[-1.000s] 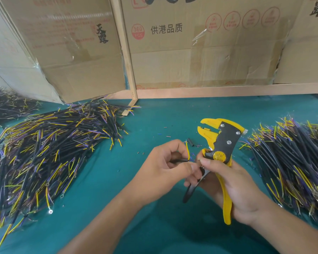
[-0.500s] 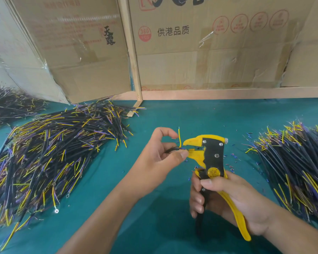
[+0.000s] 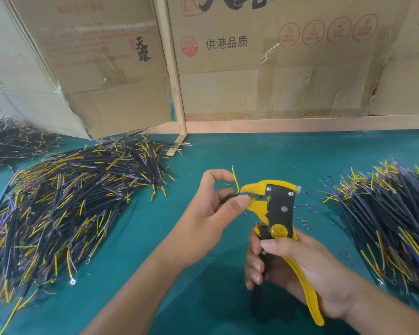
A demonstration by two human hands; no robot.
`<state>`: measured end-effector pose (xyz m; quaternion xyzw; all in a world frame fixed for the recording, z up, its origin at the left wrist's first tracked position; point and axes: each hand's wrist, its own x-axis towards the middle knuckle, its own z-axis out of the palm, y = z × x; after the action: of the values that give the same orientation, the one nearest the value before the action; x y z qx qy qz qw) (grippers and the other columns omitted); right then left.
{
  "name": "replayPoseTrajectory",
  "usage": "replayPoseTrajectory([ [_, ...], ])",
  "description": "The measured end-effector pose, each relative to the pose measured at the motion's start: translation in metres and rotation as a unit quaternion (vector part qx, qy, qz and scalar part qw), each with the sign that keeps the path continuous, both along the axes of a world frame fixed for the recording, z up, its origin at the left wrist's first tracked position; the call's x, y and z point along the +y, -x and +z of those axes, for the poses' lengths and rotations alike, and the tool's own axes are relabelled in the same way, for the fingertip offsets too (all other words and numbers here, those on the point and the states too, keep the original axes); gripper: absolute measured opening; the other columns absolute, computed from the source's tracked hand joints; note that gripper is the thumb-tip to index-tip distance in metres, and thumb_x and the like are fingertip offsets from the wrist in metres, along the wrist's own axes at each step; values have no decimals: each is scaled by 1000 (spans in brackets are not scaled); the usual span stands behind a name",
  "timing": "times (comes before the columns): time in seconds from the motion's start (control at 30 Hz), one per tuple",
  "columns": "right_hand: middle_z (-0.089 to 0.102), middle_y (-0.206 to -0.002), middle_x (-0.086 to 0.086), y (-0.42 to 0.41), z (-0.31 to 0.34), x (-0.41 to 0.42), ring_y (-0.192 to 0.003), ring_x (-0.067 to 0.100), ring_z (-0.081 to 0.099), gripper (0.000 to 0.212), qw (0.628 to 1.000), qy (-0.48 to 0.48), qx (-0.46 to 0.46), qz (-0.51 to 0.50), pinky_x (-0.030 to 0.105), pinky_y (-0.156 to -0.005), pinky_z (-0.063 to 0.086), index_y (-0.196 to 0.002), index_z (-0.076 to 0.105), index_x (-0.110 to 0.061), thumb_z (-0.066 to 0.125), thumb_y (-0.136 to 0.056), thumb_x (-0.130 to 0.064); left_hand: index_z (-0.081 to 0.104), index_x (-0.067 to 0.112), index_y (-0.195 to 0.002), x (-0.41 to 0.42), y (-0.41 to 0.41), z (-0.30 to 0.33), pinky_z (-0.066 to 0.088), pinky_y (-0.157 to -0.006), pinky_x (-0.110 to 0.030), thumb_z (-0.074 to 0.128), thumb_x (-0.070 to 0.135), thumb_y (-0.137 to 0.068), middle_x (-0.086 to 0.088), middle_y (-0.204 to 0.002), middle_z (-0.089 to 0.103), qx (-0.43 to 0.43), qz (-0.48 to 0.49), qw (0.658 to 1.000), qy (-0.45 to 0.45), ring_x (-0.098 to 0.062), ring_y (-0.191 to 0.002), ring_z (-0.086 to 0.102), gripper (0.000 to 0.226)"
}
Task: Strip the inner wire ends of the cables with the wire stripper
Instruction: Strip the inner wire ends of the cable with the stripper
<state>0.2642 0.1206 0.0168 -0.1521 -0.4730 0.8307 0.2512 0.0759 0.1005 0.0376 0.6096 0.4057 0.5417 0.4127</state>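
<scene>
My left hand (image 3: pixel 211 209) pinches a black cable (image 3: pixel 229 197) between thumb and fingers. The cable's yellow inner wire (image 3: pixel 235 177) sticks upward, and a blue inner wire end lies in the jaws of the wire stripper (image 3: pixel 276 209). My right hand (image 3: pixel 298 269) grips the yellow and black handles of the stripper, which stands upright with its yellow jaws pointing left at the cable. Most of the cable is hidden inside my left hand.
A large pile of black cables (image 3: pixel 65 204) with yellow and purple wire ends lies on the green table (image 3: pixel 252 151) at the left. A second cable pile (image 3: pixel 392 218) lies at the right. Cardboard boxes (image 3: pixel 264 68) stand along the back. Small insulation scraps (image 3: pixel 307 209) dot the table.
The stripper swung from tilted beside my hands to upright with its jaws on the wire end. My left hand brought the cable up to the jaws; little differs over the last half second.
</scene>
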Motion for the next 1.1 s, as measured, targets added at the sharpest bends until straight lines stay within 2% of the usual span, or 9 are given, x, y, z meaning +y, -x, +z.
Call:
replayPoseTrajectory([
  [0.27, 51, -71, 16, 0, 0, -2, -67, 31, 53, 18, 1000, -6, 15, 7, 45, -72, 51, -86, 61, -4, 69, -82, -19, 34, 8, -123, 0, -3, -2, 38, -62, -8, 55, 32, -96, 15, -78, 59, -3, -11, 1000, -3, 2, -64, 49, 42],
  [0.4, 50, -72, 17, 1, 0, 0, -66, 31, 52, 20, 1000, -15, 23, -1, 45, -72, 51, -86, 60, -3, 70, -82, -20, 36, 14, -123, 0, -4, -1, 37, -63, -11, 53, 39, -95, 9, -80, 56, 11, -7, 1000, -5, 0, -65, 46, 41],
  [0.53, 49, -72, 17, 0, -1, 0, -66, 31, 52, 25, 999, 1, 37, -5, 46, -73, 50, -87, 60, -2, 75, -80, -22, 39, 22, -123, -1, -3, -2, 35, -63, -14, 53, 45, -95, 12, -77, 50, 32, -5, 999, -2, -3, -65, 40, 39],
  [0.67, 49, -71, 17, 0, 1, 0, -65, 32, 51, 20, 999, 18, 42, -12, 45, -72, 50, -86, 61, -2, 70, -81, -19, 40, 32, -119, -2, -3, -2, 32, -62, -23, 52, 50, -93, 9, -77, 48, 60, 0, 998, -1, -10, -66, 34, 34],
  [0.83, 47, -71, 18, 0, 2, 0, -64, 32, 50, 21, 999, 31, 36, -23, 46, -70, 50, -84, 59, -2, 71, -79, -19, 40, 30, -121, -2, -2, -1, 33, -62, -20, 51, 52, -93, 2, -78, 45, 66, 15, 998, -3, -9, -66, 34, 37],
  [0.97, 48, -71, 18, 1, 2, 0, -64, 32, 50, 22, 998, 35, 31, -34, 47, -70, 50, -84, 60, -3, 72, -78, -20, 41, 32, -119, -1, 0, -2, 33, -62, -18, 51, 51, -93, 15, -72, 42, 65, 28, 997, -10, -8, -65, 34, 34],
  [1.1, 48, -71, 18, 0, 4, 1, -64, 32, 51, 23, 998, 39, 22, -47, 47, -69, 51, -83, 61, -2, 73, -76, -20, 42, 33, -119, 0, 1, -2, 33, -61, -17, 52, 51, -93, 16, -72, 41, 50, 32, 998, -14, -7, -65, 35, 33],
])
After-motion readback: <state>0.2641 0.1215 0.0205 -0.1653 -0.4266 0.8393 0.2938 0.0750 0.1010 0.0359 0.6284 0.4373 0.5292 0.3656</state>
